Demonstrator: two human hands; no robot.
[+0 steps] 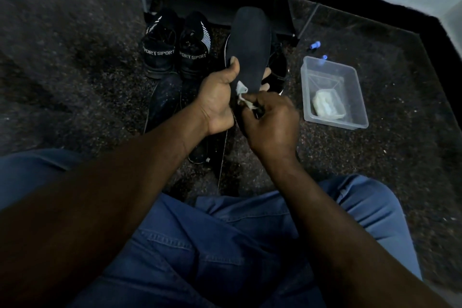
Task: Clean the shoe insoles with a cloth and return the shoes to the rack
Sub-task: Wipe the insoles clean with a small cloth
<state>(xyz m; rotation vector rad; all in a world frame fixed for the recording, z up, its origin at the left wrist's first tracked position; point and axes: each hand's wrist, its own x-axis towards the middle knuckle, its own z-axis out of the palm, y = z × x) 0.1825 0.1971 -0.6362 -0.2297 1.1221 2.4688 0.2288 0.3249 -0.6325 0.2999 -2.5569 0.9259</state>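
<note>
Both bare forearms are stretched forward. The left hand (220, 102) is turned palm-up, an insole (250, 52) gripped between thumb and fingers. Just beside its palm, the right hand (272, 127) is curled, a cloth (243, 97) pinched in its fingertips.

Arms: left arm (112, 182) and right arm (325, 220), 2 bare forearms, uncovered as far up as the view reaches.
Hands: left hand (217, 102) and right hand (272, 127), both bare.
Legwear: jeans (212, 245), blue denim, covering the lap and both legs.
Stitching: paired rows of thread along the seams; 1 slanted stitched line on the lap's left side.
Creases: deep folds across the lap, softer ones at the right knee.
Shade: darker at the lap, paler on the right knee; the left leg shows as a dim blue strip.
</note>
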